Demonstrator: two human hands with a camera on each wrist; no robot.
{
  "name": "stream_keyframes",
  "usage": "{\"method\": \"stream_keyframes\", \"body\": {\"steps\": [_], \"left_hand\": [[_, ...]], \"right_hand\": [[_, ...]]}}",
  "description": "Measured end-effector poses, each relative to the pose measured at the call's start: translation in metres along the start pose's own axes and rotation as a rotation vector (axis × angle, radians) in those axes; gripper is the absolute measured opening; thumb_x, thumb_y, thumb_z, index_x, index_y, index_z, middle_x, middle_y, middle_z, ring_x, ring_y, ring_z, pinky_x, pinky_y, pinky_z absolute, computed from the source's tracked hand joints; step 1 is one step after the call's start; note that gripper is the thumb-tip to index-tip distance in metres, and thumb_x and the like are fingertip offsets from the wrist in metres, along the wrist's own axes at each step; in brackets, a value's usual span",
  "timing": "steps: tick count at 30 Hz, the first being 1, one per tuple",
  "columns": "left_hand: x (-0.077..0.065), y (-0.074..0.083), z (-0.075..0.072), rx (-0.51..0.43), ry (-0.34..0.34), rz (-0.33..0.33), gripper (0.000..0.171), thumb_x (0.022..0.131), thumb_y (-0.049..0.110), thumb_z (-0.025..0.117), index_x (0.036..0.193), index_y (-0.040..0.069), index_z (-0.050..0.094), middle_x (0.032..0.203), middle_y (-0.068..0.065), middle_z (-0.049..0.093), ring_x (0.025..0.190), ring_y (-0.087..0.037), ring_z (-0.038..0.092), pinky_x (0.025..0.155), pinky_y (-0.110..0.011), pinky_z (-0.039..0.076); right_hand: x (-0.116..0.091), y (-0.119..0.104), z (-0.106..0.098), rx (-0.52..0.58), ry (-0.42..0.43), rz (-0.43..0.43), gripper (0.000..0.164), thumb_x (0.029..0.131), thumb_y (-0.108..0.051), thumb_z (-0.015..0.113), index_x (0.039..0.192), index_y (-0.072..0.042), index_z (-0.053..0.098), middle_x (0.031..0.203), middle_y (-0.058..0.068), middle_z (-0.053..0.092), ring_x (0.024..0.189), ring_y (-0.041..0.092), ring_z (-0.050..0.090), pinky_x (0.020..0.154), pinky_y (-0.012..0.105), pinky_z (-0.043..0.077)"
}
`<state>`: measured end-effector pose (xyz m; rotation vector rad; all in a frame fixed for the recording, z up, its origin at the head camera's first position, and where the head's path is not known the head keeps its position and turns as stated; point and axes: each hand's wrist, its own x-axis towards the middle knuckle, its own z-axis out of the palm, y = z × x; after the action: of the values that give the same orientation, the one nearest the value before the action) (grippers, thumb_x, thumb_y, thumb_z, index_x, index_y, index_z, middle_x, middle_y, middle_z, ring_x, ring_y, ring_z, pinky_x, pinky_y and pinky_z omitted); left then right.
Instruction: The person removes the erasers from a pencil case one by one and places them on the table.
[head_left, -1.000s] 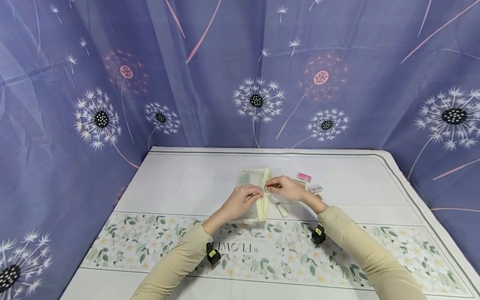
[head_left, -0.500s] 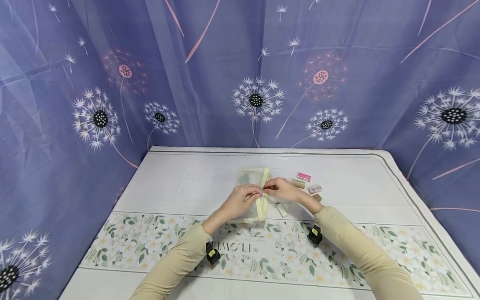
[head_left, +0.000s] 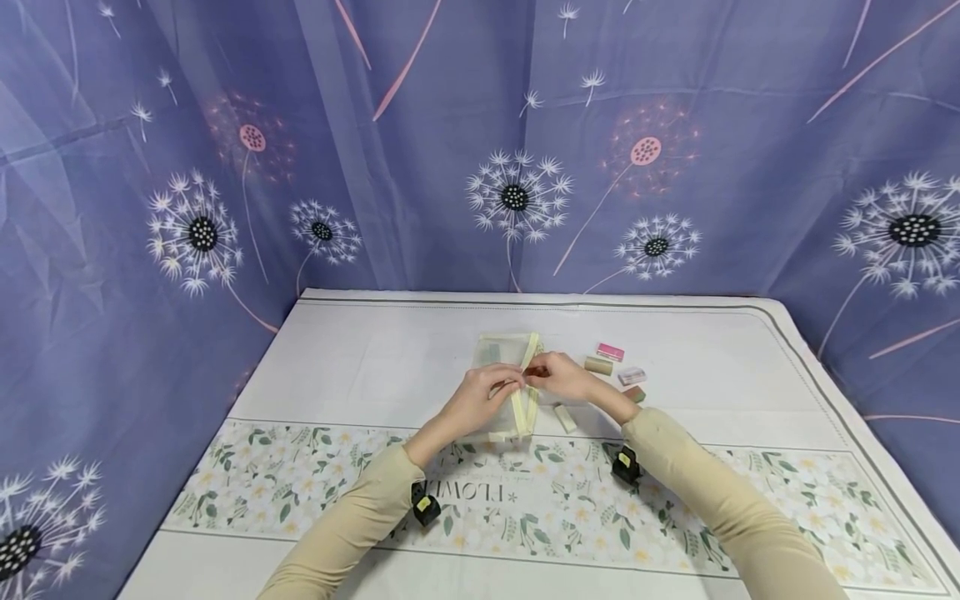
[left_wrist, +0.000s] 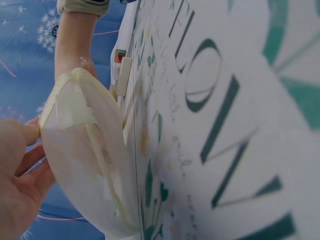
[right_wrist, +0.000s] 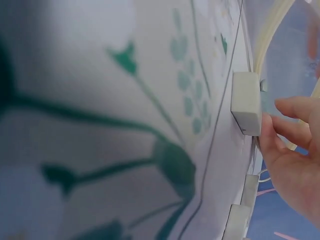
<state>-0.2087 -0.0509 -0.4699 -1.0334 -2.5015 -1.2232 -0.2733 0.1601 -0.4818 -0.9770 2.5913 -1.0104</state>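
A sheer mesh pouch (head_left: 487,423) with pale yellow trim lies ahead, and a small greenish thing (head_left: 492,353) shows through it. With thumb and fingers my left hand (head_left: 482,395) pinches the trim at its mouth; the left wrist view shows this pinch on the edge of the bulging mesh (left_wrist: 92,150). My right hand (head_left: 564,377) is at the same mouth from the right, its fingers bent and their tips close to the left fingertips. Whether those right fingers hold something, I cannot tell. Just below the right hand lies a white block (head_left: 566,418).
Right of the pouch lie a pink block (head_left: 610,352), a tan block (head_left: 598,365), a pale wrapped block (head_left: 632,377) and a brown block (head_left: 635,394). A flower-printed band (head_left: 315,483) crosses the white tabletop. A purple dandelion curtain (head_left: 420,167) hangs behind.
My right hand has moved slightly left, closer to the left fingertips at the pouch's mouth, uncovering the tan and brown blocks. The left hand keeps its pinch on the trim.
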Motion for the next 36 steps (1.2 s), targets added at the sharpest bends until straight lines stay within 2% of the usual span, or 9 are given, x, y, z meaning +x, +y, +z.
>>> {"method": "stream_keyframes", "body": {"steps": [5,11,14,18,26,29,31,33,36], "left_hand": [[0.000,-0.001,-0.001,0.006,0.016,-0.010,0.016,0.097,0.012,0.058,0.102,0.005,0.071,0.122,-0.016,0.066,0.109,-0.025,0.065,0.084,-0.025,0.058],[0.002,0.000,-0.003,0.001,0.032,-0.018,0.016,0.097,0.013,0.057,0.103,0.006,0.071,0.121,-0.016,0.066,0.104,-0.023,0.067,0.081,-0.026,0.058],[0.003,0.000,-0.004,-0.003,0.039,-0.017,0.016,0.098,0.012,0.057,0.103,0.006,0.071,0.120,-0.015,0.067,0.105,-0.023,0.067,0.083,-0.026,0.058],[0.002,0.001,-0.004,0.007,0.054,-0.001,0.016,0.097,0.011,0.057,0.103,0.005,0.071,0.119,-0.013,0.067,0.107,-0.022,0.066,0.084,-0.025,0.058],[0.003,0.003,-0.006,-0.003,0.074,0.019,0.018,0.098,0.012,0.056,0.103,0.001,0.070,0.116,-0.015,0.068,0.105,-0.024,0.067,0.084,-0.024,0.057],[0.003,0.002,-0.006,0.001,0.077,0.029,0.018,0.098,0.012,0.056,0.102,0.002,0.070,0.115,-0.014,0.068,0.103,-0.023,0.067,0.083,-0.023,0.057],[0.003,0.002,-0.005,-0.001,0.079,0.034,0.018,0.098,0.013,0.056,0.101,0.002,0.070,0.114,-0.013,0.068,0.102,-0.021,0.067,0.084,-0.023,0.057],[0.003,0.002,-0.005,0.001,0.082,0.039,0.018,0.098,0.013,0.056,0.101,0.003,0.070,0.114,-0.012,0.069,0.102,-0.021,0.067,0.083,-0.022,0.057],[0.002,0.002,-0.005,0.005,0.084,0.045,0.018,0.098,0.014,0.056,0.101,0.004,0.070,0.114,-0.012,0.069,0.103,-0.021,0.067,0.084,-0.022,0.057]], "right_hand": [[0.002,-0.002,0.001,0.002,-0.024,-0.006,0.016,0.093,-0.007,0.059,0.102,0.001,0.069,0.092,0.012,0.068,0.079,0.013,0.062,0.069,0.024,0.054],[0.007,-0.005,0.001,-0.008,-0.056,-0.016,0.017,0.094,-0.010,0.059,0.104,0.000,0.068,0.085,0.008,0.067,0.072,0.009,0.055,0.066,0.022,0.049],[0.011,-0.006,0.002,-0.001,-0.091,-0.060,0.012,0.095,-0.009,0.057,0.092,-0.003,0.067,0.067,0.000,0.057,0.058,0.006,0.045,0.057,0.020,0.040],[0.017,-0.007,0.005,-0.016,-0.134,-0.106,0.022,0.095,-0.009,0.055,0.073,-0.009,0.058,0.055,-0.008,0.036,0.050,0.004,0.031,0.053,0.019,0.030],[0.023,-0.012,0.004,-0.106,-0.181,-0.082,0.035,0.094,-0.007,0.057,0.061,-0.014,0.045,0.053,-0.008,0.032,0.049,0.005,0.028,0.052,0.018,0.026],[0.026,-0.012,0.005,-0.112,-0.201,-0.050,0.033,0.094,-0.007,0.058,0.063,-0.013,0.047,0.054,-0.008,0.031,0.050,0.006,0.028,0.053,0.018,0.026],[0.028,-0.012,0.006,-0.109,-0.207,-0.036,0.024,0.095,-0.008,0.057,0.071,-0.010,0.055,0.056,-0.007,0.035,0.053,0.007,0.032,0.056,0.019,0.029],[0.029,-0.012,0.007,-0.102,-0.211,-0.015,0.014,0.095,-0.009,0.056,0.083,-0.006,0.064,0.060,-0.005,0.042,0.058,0.009,0.038,0.059,0.021,0.034],[0.031,-0.013,0.006,-0.120,-0.211,0.014,0.017,0.096,-0.012,0.055,0.100,-0.004,0.069,0.074,0.002,0.060,0.070,0.011,0.051,0.069,0.026,0.045]]}}
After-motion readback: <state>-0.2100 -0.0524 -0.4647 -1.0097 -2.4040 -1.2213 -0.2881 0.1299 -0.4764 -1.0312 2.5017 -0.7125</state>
